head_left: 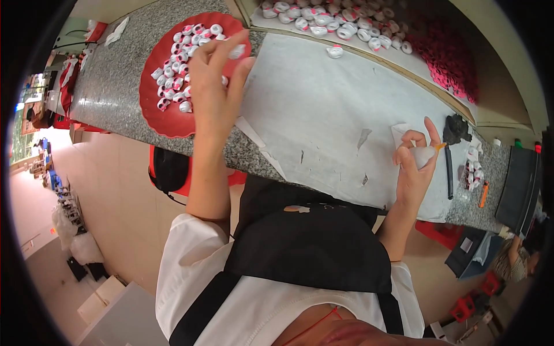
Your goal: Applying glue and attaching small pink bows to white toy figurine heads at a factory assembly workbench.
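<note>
Above the right side of a red scalloped plate (151, 109), my left hand (214, 86) has a blurred small white piece (236, 52) between thumb and forefinger. Several small rounded white pieces with pink and dark parts (179, 63) lie in the plate. My right hand (416, 167) is wrapped round a small whitish squeeze bottle (424, 155) with an amber nozzle, tipped toward the right. That hand is over the right part of a white paper sheet (323, 115) covering the counter. A single white piece (334, 52) sits at the sheet's far edge.
Behind the sheet, a shelf holds many white pieces (346, 29) and a bright pink heap (447, 63). At right are a black crumpled lump (457, 128), a black pen (449, 173), more white pieces (473, 167) and an orange stick-like item (483, 195). Torn scraps (363, 138) lie on the sheet.
</note>
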Tool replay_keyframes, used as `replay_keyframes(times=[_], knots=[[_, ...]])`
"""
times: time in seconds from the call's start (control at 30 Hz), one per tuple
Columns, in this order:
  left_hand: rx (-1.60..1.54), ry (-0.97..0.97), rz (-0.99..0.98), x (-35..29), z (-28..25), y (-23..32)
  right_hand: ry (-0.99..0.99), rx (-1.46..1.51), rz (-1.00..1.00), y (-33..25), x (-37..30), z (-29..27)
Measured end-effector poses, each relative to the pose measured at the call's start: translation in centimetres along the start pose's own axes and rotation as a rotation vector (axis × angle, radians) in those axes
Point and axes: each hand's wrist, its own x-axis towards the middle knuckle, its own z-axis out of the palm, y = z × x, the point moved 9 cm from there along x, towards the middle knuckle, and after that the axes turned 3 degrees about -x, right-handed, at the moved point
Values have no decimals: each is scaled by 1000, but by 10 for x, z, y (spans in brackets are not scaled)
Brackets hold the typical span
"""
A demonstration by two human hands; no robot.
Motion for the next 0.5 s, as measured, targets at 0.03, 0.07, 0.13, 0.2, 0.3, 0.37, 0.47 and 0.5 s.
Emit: replay_keyframes(times=[0.03, 0.07, 0.13, 0.2, 0.3, 0.37, 0.47, 0.5], knots=[[-10, -5, 6, 3, 2, -1, 51, -12, -32, -2, -1, -7], [70, -17, 92, 6, 6, 6, 103, -24, -64, -4, -2, -14], [140, -31, 181, 11, 23, 19, 47, 60, -65, -2, -3, -14], [-95, -321, 192, 10, 80, 43, -25, 142, -65, -5, -7, -11], [128, -428, 168, 6, 133, 41, -46, 129, -27, -8, -12, -9], [119, -438, 185, 2, 147, 35, -7, 92, -32, -13, -17, -13], [-239, -495, 53, -4, 146, 38, 41, 43, -59, -20, -19, -25], [-580, -525, -111, -9, 142, 39, 37, 29, -85, -22, -19, -27]])
